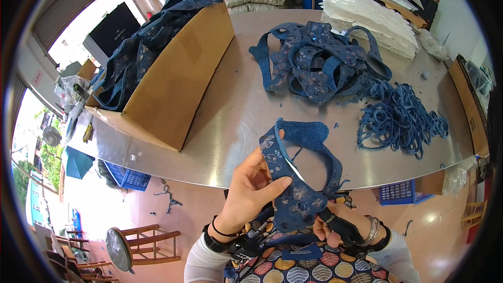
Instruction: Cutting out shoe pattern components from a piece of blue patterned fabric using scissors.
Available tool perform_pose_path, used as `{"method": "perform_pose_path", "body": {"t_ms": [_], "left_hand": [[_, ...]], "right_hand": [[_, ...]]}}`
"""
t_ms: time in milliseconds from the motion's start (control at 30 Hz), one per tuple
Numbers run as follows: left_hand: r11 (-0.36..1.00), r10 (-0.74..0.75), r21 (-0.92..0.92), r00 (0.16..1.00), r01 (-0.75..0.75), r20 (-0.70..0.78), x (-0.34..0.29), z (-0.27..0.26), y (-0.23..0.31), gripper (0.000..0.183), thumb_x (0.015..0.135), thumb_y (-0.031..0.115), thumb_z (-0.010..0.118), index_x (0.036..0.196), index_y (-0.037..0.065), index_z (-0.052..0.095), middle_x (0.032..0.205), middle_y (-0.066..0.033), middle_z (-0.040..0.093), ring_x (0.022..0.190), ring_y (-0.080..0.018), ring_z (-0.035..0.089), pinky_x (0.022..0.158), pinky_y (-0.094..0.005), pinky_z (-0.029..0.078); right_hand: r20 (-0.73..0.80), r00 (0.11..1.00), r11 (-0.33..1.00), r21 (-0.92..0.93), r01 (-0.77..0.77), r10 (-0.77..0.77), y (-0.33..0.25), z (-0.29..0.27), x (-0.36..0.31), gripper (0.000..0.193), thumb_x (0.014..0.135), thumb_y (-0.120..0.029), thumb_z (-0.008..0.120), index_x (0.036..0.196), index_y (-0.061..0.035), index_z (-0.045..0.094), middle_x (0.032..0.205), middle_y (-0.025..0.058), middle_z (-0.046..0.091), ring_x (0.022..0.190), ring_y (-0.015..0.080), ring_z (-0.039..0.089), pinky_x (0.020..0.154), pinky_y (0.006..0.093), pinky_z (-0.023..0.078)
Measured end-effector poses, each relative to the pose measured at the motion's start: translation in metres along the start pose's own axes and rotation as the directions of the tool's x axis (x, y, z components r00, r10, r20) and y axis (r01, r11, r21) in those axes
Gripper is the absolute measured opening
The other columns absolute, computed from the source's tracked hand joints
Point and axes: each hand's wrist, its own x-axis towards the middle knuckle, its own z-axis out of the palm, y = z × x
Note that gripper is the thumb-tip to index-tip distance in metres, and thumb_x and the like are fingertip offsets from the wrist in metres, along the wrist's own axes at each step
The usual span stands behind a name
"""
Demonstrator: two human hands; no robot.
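Note:
My left hand [251, 191] pinches the edge of a curved blue fabric piece [301, 202] with a floral print, thumb in front and fingers behind. The piece is held above my lap at the table's near edge, its plain fuzzy side showing on the far loop. At its lower right, my right hand [340, 225] is closed around a black-handled tool [338, 224]. The working end of that tool is hidden by the fabric, so its kind does not show. A pile of similar blue fabric pieces [319, 63] lies farther back on the table.
A cardboard box [178, 84] heaped with blue fabric pieces stands at the left on the metal table [236, 100]. Thin blue trimmings [401, 118] are tangled at the right. Behind them sits a white sheet stack [367, 24]. A wooden stool [141, 246] is on the floor.

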Motion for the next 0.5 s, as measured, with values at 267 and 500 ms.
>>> {"method": "perform_pose_path", "body": {"t_ms": [267,500], "left_hand": [[0.975,-0.085,-0.209,0.996,0.081,-0.011,0.010,-0.015,-0.003,0.050,0.079,-0.006,0.056,0.126,-0.002,0.040,0.101,-0.0045,0.059,0.086,-0.0096,0.056,0.075,-0.0225,0.046],[0.979,0.202,-0.005,0.977,-0.203,-0.074,0.009,0.004,-0.008,0.048,0.078,-0.008,0.057,0.124,-0.003,0.042,0.096,-0.0037,0.058,0.081,-0.0068,0.054,0.071,-0.0199,0.045]], "right_hand": [[0.023,0.974,0.937,0.269,-0.222,0.224,-0.001,0.004,-0.003,0.056,0.093,-0.045,0.026,0.072,-0.0002,0.052,0.066,0.0038,0.057,0.058,0.0129,0.056,0.060,0.0198,0.044],[0.044,0.963,0.943,0.223,0.249,-0.265,0.034,0.001,-0.001,0.059,0.080,-0.042,0.060,0.108,0.0042,0.037,0.078,0.0003,0.052,0.057,0.0093,0.044,0.062,0.0157,0.038]]}}
